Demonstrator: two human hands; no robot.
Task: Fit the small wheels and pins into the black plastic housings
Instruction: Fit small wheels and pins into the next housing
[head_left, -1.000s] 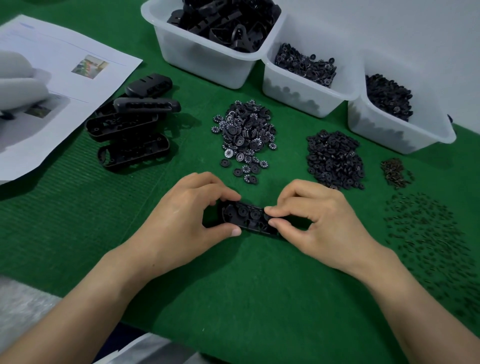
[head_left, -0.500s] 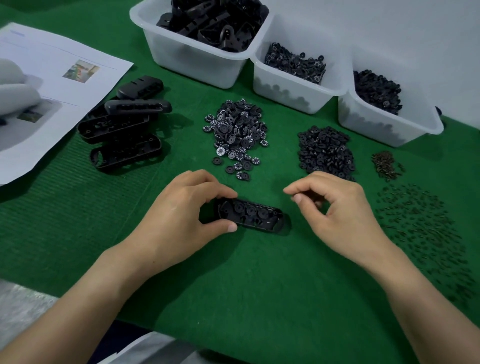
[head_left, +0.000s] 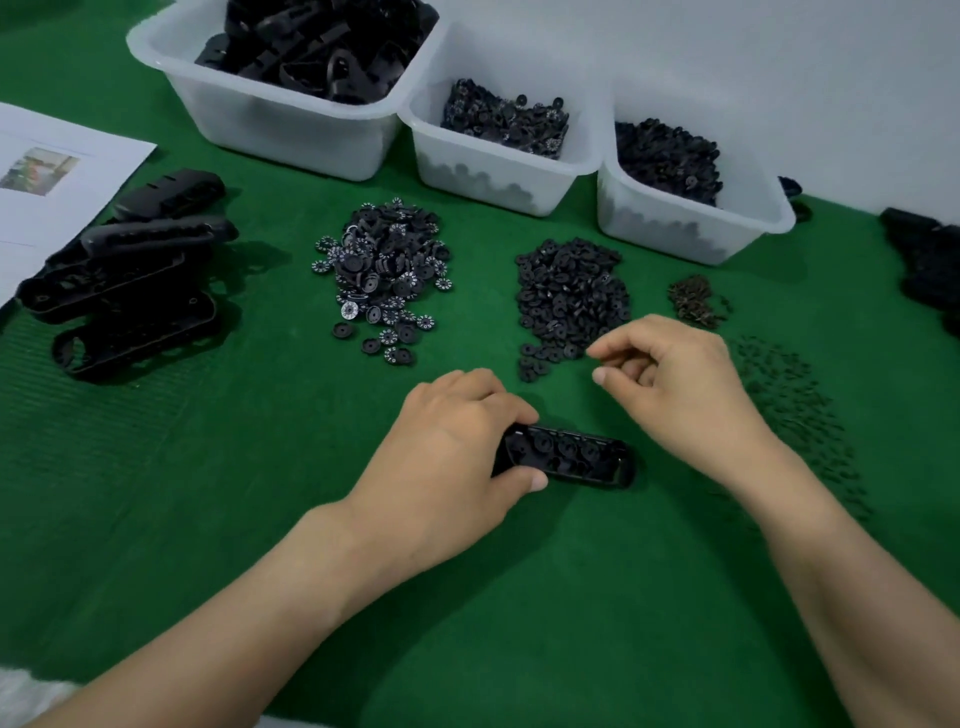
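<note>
A black oblong housing lies on the green mat with several small wheels seated inside it. My left hand grips its left end between fingers and thumb. My right hand hovers above and to the right of the housing, at the near edge of a pile of plain black wheels; its fingers are curled with thumb and forefinger close together, and I cannot tell whether they pinch a part. A pile of white-marked wheels lies further left. Small dark pins are scattered right of my right hand.
A stack of black housings sits at the left beside a white paper sheet. Three white bins of black parts line the back. A small brown heap lies near the pins. More black parts sit at the right edge.
My right hand let go of the housing's right end and moved up and right to the plain wheel pile. My left hand kept its hold on the housing.
</note>
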